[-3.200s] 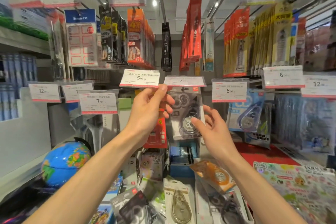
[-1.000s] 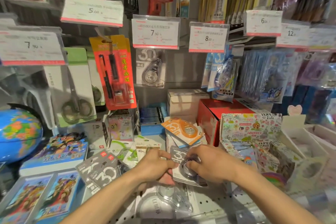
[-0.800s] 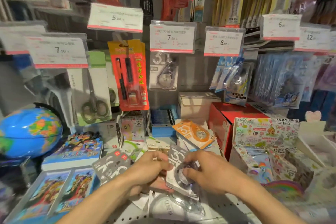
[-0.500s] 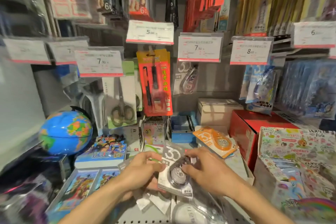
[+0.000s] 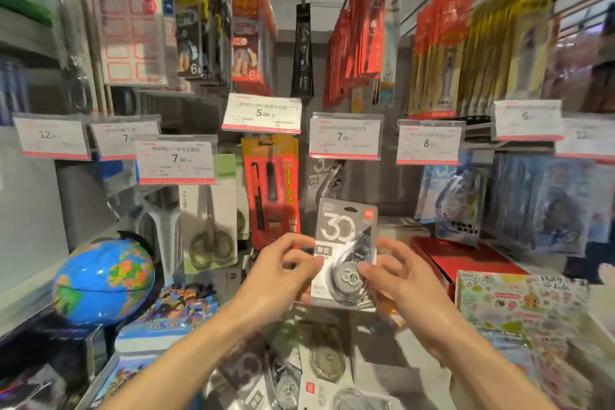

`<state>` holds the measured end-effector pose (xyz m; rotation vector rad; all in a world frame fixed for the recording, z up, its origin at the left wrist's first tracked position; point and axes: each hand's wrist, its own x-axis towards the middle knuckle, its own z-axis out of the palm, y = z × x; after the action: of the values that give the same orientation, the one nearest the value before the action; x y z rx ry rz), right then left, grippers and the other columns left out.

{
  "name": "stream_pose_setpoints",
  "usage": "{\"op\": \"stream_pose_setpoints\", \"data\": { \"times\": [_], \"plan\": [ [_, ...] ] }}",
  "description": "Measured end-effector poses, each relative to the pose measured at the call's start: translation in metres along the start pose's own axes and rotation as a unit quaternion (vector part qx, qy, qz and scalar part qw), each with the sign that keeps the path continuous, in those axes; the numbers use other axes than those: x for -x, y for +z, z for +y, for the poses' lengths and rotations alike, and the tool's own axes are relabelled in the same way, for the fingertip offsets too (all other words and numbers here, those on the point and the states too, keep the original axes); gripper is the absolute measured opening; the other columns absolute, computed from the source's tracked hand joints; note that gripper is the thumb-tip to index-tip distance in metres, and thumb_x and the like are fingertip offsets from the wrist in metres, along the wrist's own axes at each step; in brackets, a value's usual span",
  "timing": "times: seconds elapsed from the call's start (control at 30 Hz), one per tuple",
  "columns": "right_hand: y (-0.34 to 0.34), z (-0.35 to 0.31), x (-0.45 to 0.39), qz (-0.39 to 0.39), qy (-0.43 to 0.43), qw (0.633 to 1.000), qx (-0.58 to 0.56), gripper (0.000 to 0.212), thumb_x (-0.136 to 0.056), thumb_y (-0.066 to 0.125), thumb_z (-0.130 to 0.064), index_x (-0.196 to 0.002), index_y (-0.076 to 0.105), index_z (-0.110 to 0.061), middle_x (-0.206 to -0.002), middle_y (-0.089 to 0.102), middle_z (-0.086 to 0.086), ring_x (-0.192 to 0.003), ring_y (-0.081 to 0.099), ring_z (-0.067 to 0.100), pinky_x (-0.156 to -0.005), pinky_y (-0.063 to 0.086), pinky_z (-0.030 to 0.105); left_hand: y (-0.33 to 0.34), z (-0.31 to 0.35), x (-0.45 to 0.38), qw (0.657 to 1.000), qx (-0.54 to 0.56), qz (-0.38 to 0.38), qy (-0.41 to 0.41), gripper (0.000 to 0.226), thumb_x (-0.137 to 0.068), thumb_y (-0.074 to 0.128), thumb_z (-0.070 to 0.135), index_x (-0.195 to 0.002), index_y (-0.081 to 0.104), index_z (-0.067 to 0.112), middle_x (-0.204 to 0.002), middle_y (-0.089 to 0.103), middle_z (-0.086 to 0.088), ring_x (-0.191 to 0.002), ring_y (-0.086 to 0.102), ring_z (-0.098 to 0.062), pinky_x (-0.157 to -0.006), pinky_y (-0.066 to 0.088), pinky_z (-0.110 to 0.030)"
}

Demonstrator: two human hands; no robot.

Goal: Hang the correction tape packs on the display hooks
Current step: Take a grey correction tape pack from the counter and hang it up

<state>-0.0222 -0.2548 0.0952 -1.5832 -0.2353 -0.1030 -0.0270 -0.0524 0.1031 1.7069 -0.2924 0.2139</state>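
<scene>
Stationery display hooks above both hands.
Left hand (image 5: 279,271) and right hand (image 5: 404,280) pinch the correction tape pack (image 5: 346,253) upright, hang-hole topmost for hooking.

The correction tape pack (image 5: 346,253) is grey with a large white "30" and a small red corner mark. Left of it hangs an orange-and-red pen pack (image 5: 271,190) with yellow characters. Farther left of it sits a blue globe (image 5: 103,280) patched green, orange and yellow.
</scene>
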Motion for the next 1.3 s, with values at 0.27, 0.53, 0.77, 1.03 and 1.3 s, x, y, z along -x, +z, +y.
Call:
{"op": "stream_pose_setpoints", "data": {
  "times": [0.27,0.53,0.77,1.03,1.3],
  "plan": [
    [-0.030,-0.030,-0.019,0.046,-0.135,0.988,0.060,0.055,-0.092,0.071,-0.020,-0.139,0.047,-0.033,-0.104,0.075,0.000,-0.097,0.074,0.011,-0.090,0.056,0.036,-0.002,0.066,-0.032,0.993,-0.008,0.066,0.101,0.011,-0.101,0.055,0.024,-0.111,0.059,0.021,-0.095,0.073,-0.011,-0.065,0.069,-0.017,-0.059,0.058,-0.026],
    [-0.033,-0.037,-0.022,0.041,-0.181,0.979,0.086,0.056,-0.092,0.071,-0.016,-0.141,0.049,-0.030,-0.115,0.072,-0.014,-0.108,0.066,-0.003,-0.095,0.053,0.021,0.003,0.099,-0.035,0.976,0.110,0.099,0.158,0.013,-0.101,0.056,0.022,-0.098,0.063,0.012,-0.072,0.071,0.000,-0.055,0.062,-0.011,-0.047,0.048,-0.019],
    [-0.017,-0.050,-0.041,0.029,-0.200,0.974,0.100,0.047,-0.095,0.069,-0.019,-0.135,0.050,-0.035,-0.117,0.064,-0.022,-0.105,0.062,-0.013,-0.085,0.050,0.009,0.008,0.118,-0.030,0.968,0.184,0.089,0.147,0.023,-0.101,0.054,0.034,-0.092,0.061,0.013,-0.071,0.070,0.001,-0.053,0.058,-0.010,-0.046,0.045,-0.017],
    [-0.003,-0.053,-0.062,0.028,-0.188,0.978,0.089,0.057,-0.094,0.069,-0.021,-0.146,0.046,-0.032,-0.127,0.069,-0.007,-0.122,0.061,0.009,-0.110,0.047,0.036,0.004,0.115,-0.027,0.971,0.161,0.091,0.149,0.021,-0.101,0.055,0.031,-0.094,0.064,0.013,-0.073,0.070,-0.002,-0.054,0.059,-0.010,-0.047,0.046,-0.016],
    [0.003,-0.047,-0.067,0.039,-0.182,0.978,0.096,0.057,-0.097,0.066,-0.023,-0.147,0.042,-0.035,-0.119,0.069,0.001,-0.111,0.064,0.002,-0.088,0.051,0.015,-0.004,0.076,-0.029,0.979,0.049,0.151,0.131,0.015,-0.099,0.059,0.030,-0.104,0.067,0.019,-0.088,0.073,0.005,-0.066,0.064,0.000,-0.058,0.053,-0.020]
  ]
}}
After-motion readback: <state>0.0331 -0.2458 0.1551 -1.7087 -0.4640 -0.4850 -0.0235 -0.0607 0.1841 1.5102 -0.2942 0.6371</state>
